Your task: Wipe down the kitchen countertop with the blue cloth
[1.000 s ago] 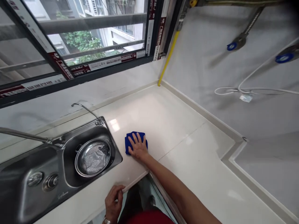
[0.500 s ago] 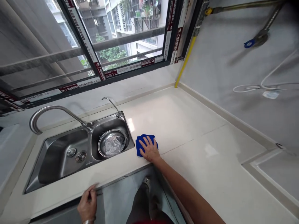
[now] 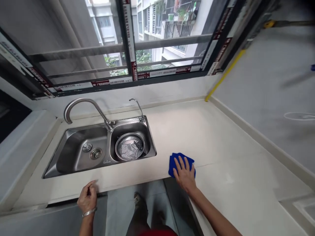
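My right hand [image 3: 183,173] lies spread on a folded blue cloth [image 3: 173,164], pressing it flat against the pale countertop [image 3: 187,131]. The cloth sits right of the sink, close to the counter's front edge. My left hand [image 3: 87,198], with a silver bracelet at the wrist, is by the front edge below the left basin. Its fingers are curled in, the index finger less so, and I see nothing in them. A steel double sink [image 3: 109,144] is set into the counter. In its right basin sits a round metal pan [image 3: 118,151] with a clear plastic-like wrapping inside.
A tall curved faucet [image 3: 83,100] and a thin small tap [image 3: 137,105] rise behind the sink. A yellow pipe [image 3: 225,75] comes down in the far right corner. Behind runs a window frame [image 3: 134,70]. A raised ledge [image 3: 246,131] borders the right wall.
The view has turned left. My right hand and the blue cloth have slid right, away from the sink's corner. My left hand has shifted left along the front edge.
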Motion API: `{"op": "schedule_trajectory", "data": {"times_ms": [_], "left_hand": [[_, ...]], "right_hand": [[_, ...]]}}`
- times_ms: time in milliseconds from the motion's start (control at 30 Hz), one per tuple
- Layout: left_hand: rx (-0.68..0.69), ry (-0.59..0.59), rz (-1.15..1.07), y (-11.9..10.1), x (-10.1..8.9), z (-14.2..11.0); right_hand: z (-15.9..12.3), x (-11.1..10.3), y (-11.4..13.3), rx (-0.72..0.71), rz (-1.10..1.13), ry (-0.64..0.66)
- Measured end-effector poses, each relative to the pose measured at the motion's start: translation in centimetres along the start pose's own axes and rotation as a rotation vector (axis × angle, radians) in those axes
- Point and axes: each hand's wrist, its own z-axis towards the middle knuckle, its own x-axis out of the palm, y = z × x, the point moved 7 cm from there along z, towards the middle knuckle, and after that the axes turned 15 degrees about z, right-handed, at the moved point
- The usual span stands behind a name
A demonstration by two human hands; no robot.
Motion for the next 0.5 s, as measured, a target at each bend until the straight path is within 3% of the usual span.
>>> {"op": "schedule_trajectory", "data": {"times_ms": [100,167,300,400,500], "left_hand": [[-0.161,-0.05,0.009,3.7,-0.3,-0.7],[-0.359,-0.087,-0.083,6.9,-0.3,-2.2],[-0.713,-0.106,-0.307,12.2,1.1,-7.8],[-0.782,-0.001,-0.27,14.4,1.8,-12.9],[-0.754,0.165,-0.199,15.9,1.9,-17.4]], "right_hand": [[-0.7,1.8,6.6,-0.119,0.017,0.091],[-1.0,3.2,11.6,-0.194,0.055,0.156],[-1.6,6.1,21.5,-0.335,0.141,0.305],[-1.8,7.4,28.2,-0.46,0.207,0.417],[-1.7,8.4,34.1,-0.597,0.268,0.514]]}}
